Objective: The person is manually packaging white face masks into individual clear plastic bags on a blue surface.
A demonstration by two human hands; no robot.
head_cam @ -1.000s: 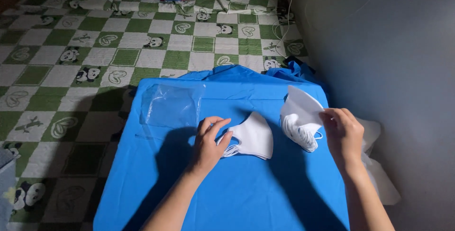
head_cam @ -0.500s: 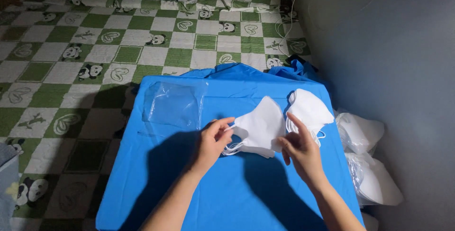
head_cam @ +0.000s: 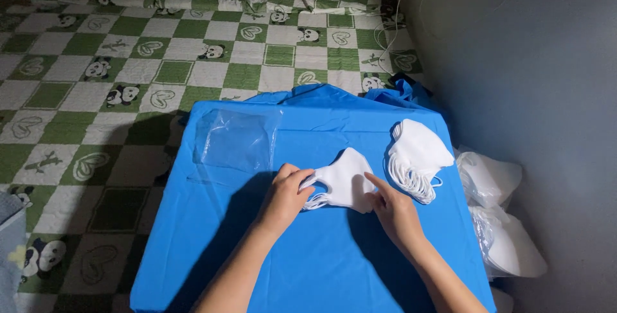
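Small white mask stack (head_cam: 344, 181) on blue tabletop (head_cam: 321, 261), between both hands: left hand (head_cam: 286, 194) pinches its left edge, right hand (head_cam: 393, 209) fingers rest open on right edge.

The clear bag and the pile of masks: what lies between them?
Only bare blue cloth, in the head view, between the clear bag and the pile of masks.

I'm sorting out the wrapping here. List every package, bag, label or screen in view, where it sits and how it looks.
Clear plastic bag: lies flat and see-through on the blue table cover, beyond the left hand.
Clear plastic bags of white masks: on the floor right of the table, against the grey wall, bulging.
No labels, signs or screens can be made out.
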